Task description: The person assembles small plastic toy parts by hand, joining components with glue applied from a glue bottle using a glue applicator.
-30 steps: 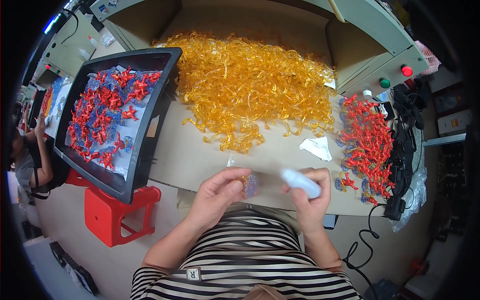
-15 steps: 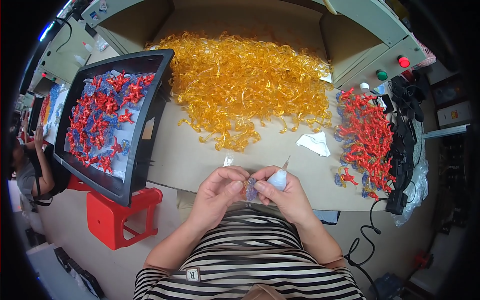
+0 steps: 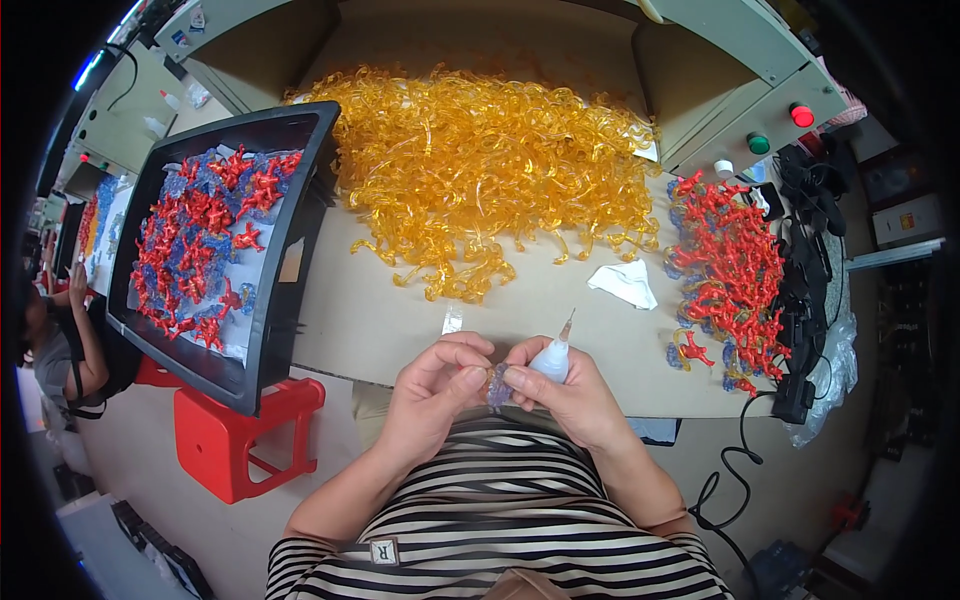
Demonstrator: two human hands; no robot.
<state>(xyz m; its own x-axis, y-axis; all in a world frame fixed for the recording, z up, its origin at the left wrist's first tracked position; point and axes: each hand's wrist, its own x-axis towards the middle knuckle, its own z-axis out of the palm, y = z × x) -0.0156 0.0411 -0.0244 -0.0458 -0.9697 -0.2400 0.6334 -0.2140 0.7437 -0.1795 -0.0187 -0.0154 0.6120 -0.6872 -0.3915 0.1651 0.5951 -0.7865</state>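
Note:
Close to my body, just off the front edge of the table, both hands meet over a small translucent purple plastic piece (image 3: 499, 390). My left hand (image 3: 428, 393) pinches it from the left between thumb and fingers. From the other side my right hand (image 3: 577, 398) presses its thumb and fingertips on it. That same hand also keeps a white squeeze bottle (image 3: 551, 360) with a thin needle tip tucked in its fingers, the tip pointing up and away. The fingers cover much of the small piece, so its full shape is hidden.
A large heap of translucent amber curled pieces (image 3: 480, 160) fills the table's back. Left stands a tilted black tray (image 3: 268, 300) of red-and-blue figures; right lies a pile of similar figures (image 3: 725, 270). A crumpled white tissue (image 3: 624, 284), black cables (image 3: 805, 290) and a red stool (image 3: 215, 440) surround me.
The purple piece has turned a little between my fingertips and sits slightly lower. The bottle has shifted slightly left with my right hand. Both hands keep their grip.

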